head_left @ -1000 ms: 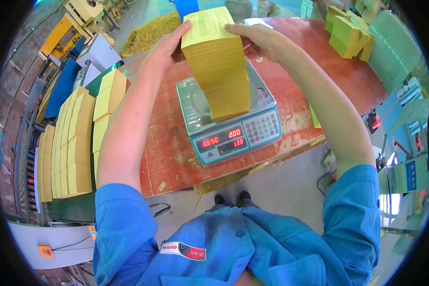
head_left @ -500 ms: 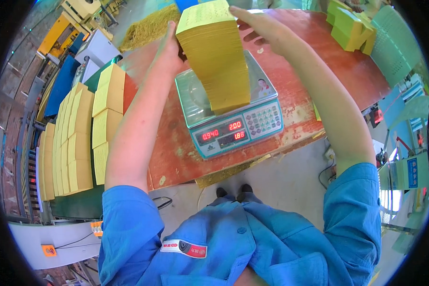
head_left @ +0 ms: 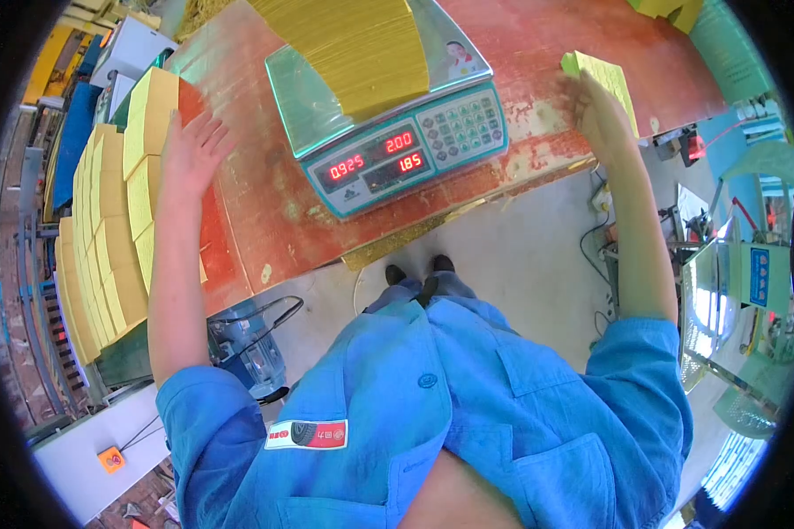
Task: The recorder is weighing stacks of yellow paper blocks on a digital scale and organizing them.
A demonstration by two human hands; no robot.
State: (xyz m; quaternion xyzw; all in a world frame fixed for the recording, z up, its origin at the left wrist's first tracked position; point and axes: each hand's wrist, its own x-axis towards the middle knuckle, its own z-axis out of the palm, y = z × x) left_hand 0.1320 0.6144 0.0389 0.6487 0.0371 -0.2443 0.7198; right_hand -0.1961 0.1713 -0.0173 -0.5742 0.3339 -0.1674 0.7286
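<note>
A tall stack of yellow paper (head_left: pixel 357 53) stands on the glassy pan of a teal-and-white digital scale (head_left: pixel 397 163) with lit red digits. The stack's top runs out of the upper edge. Left of the scale, my left hand (head_left: pixel 196 150) hovers over the red table with its fingers spread and nothing in them. On the right, my right hand (head_left: pixel 602 119) is at the near-left edge of a smaller yellow paper stack (head_left: pixel 610 78). Its fingers are bent and blurred, so their grip does not show.
Several yellow paper stacks (head_left: pixel 106 229) stand in rows at the left, beside the red table (head_left: pixel 273 238). More yellow stacks (head_left: pixel 670 11) lie at the far right corner. A clear plastic container (head_left: pixel 256 353) is below the table edge. Cables (head_left: pixel 595 234) hang at the right.
Both hands have left the tall stack: the left drew back leftward, the right came down to the smaller stack. The view has tipped nearer to me, and the scale's digits differ.
</note>
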